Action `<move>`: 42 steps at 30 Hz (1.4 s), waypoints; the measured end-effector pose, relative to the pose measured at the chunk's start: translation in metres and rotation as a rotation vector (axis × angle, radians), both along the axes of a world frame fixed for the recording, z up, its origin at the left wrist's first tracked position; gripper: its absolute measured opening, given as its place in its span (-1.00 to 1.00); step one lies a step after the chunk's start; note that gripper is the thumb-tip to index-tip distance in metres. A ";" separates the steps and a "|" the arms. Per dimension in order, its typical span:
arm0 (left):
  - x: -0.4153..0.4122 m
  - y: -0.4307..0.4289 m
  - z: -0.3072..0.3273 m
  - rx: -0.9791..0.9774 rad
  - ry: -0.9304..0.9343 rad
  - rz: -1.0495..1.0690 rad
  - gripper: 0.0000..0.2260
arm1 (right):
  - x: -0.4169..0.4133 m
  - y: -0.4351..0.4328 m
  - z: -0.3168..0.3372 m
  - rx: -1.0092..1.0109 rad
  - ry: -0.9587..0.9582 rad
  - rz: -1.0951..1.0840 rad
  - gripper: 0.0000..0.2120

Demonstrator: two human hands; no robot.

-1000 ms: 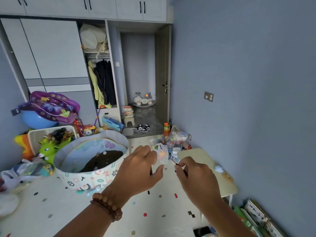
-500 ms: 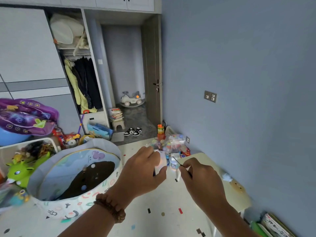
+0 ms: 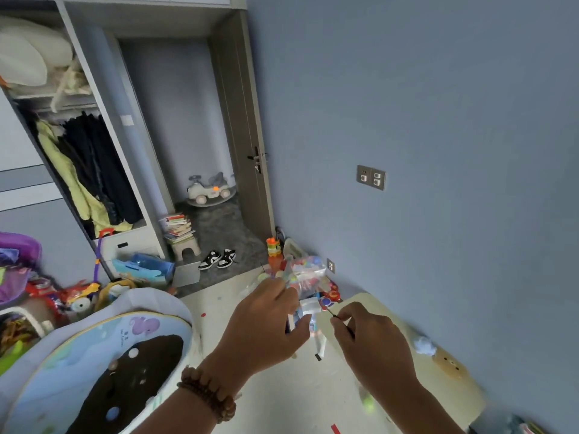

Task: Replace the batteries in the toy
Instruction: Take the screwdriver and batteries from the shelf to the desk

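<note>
My left hand point(image 3: 266, 327) is closed around a small white and light-blue toy point(image 3: 305, 311), held up in front of me with its white part showing past the fingers. A bead bracelet sits on that wrist. My right hand point(image 3: 372, 343) pinches a thin dark screwdriver point(image 3: 332, 313), whose tip points left at the toy's white part. Whether the tip touches the toy is unclear. No batteries are visible.
A round fabric toy bin point(image 3: 131, 339) stands at lower left. A low beige table point(image 3: 416, 355) with a plush piece runs along the blue wall at right. A bag of colourful toys point(image 3: 308, 270) lies beyond my hands. Shoes point(image 3: 219, 260) and a wardrobe are farther back.
The view has swung right and dipped, so the bin and wardrobe shifted left. Both hands stay together, the toy and screwdriver held close as before.
</note>
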State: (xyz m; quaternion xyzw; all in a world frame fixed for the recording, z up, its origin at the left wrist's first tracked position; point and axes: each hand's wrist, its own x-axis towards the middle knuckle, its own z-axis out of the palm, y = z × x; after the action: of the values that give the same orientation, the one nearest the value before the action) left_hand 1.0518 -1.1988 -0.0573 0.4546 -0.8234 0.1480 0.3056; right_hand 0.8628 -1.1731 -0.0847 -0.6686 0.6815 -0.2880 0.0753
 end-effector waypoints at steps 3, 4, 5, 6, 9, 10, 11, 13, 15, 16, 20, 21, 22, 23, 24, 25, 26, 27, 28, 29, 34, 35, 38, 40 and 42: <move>-0.016 -0.059 -0.005 0.008 0.009 -0.055 -0.80 | -0.015 -0.046 -0.006 0.018 -0.014 -0.038 -0.78; -0.023 -0.078 -0.006 0.010 0.013 -0.084 -0.79 | -0.024 -0.061 -0.009 0.025 -0.015 -0.062 -0.77; -0.030 -0.093 -0.007 0.006 0.017 -0.123 -0.80 | -0.032 -0.073 -0.011 0.034 -0.015 -0.094 -0.77; -0.037 -0.108 -0.008 0.007 0.022 -0.165 -0.80 | -0.039 -0.082 -0.013 0.046 -0.019 -0.128 -0.77; -0.065 -0.156 -0.010 0.023 0.028 -0.275 -0.80 | -0.063 -0.108 -0.018 0.072 -0.042 -0.208 -0.77; -0.076 -0.174 -0.011 0.022 0.032 -0.315 -0.80 | -0.072 -0.119 -0.021 0.077 -0.046 -0.243 -0.77; -0.088 -0.191 -0.015 0.014 0.037 -0.357 -0.78 | -0.081 -0.129 -0.024 0.083 -0.053 -0.284 -0.78; -0.113 -0.220 -0.024 0.004 0.053 -0.447 -0.77 | -0.100 -0.145 -0.032 0.102 -0.073 -0.375 -0.78; -0.140 -0.245 -0.034 0.028 0.055 -0.553 -0.78 | -0.116 -0.158 -0.042 0.119 -0.092 -0.449 -0.79; -0.153 -0.257 -0.039 0.041 0.049 -0.607 -0.78 | -0.125 -0.164 -0.046 0.128 -0.100 -0.490 -0.79; -0.207 -0.312 -0.063 0.090 0.036 -0.797 -0.79 | -0.156 -0.191 -0.062 0.153 -0.102 -0.681 -0.79; -0.220 -0.326 -0.069 0.105 0.034 -0.834 -0.79 | -0.161 -0.199 -0.065 0.158 -0.102 -0.727 -0.79; -0.232 -0.340 -0.074 0.131 0.029 -0.872 -0.79 | -0.166 -0.206 -0.069 0.162 -0.109 -0.774 -0.78; -0.243 -0.351 -0.079 0.164 0.022 -0.912 -0.79 | -0.171 -0.213 -0.073 0.170 -0.118 -0.821 -0.78; -0.253 -0.362 -0.085 0.186 0.013 -0.954 -0.78 | -0.175 -0.220 -0.077 0.182 -0.121 -0.867 -0.78; -0.262 -0.372 -0.090 0.201 0.004 -0.998 -0.78 | -0.179 -0.228 -0.081 0.193 -0.122 -0.917 -0.78; -0.268 -0.382 -0.095 0.217 -0.003 -1.042 -0.78 | -0.181 -0.236 -0.086 0.195 -0.124 -0.962 -0.78; -0.274 -0.391 -0.101 0.234 -0.007 -1.083 -0.79 | -0.182 -0.242 -0.092 0.192 -0.125 -1.005 -0.78; -0.280 -0.399 -0.107 0.249 -0.010 -1.117 -0.79 | -0.182 -0.249 -0.096 0.191 -0.126 -1.045 -0.79; -0.285 -0.407 -0.114 0.267 -0.012 -1.146 -0.79 | -0.181 -0.255 -0.100 0.202 -0.123 -1.080 -0.80; -0.303 -0.434 -0.158 0.310 -0.054 -1.280 -0.79 | -0.180 -0.270 -0.135 0.268 -0.170 -1.180 -0.83; -0.305 -0.438 -0.167 0.311 -0.066 -1.295 -0.79 | -0.179 -0.272 -0.143 0.281 -0.179 -1.189 -0.83; -0.307 -0.447 -0.201 0.319 -0.101 -1.308 -0.78 | -0.177 -0.276 -0.170 0.229 -0.209 -1.209 -0.87; -0.306 -0.452 -0.230 0.321 -0.121 -1.310 -0.77 | -0.177 -0.277 -0.201 0.211 -0.207 -1.214 -0.88; -0.306 -0.456 -0.268 0.297 -0.131 -1.306 -0.77 | -0.177 -0.277 -0.242 0.213 -0.214 -1.219 -0.88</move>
State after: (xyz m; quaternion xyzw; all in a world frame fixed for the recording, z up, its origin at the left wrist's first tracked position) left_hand 0.7456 -1.6551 -0.3250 -0.1093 -0.9578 -0.1548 0.2160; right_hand 0.6859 -1.4499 -0.3271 -0.1160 0.9539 -0.2749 0.0314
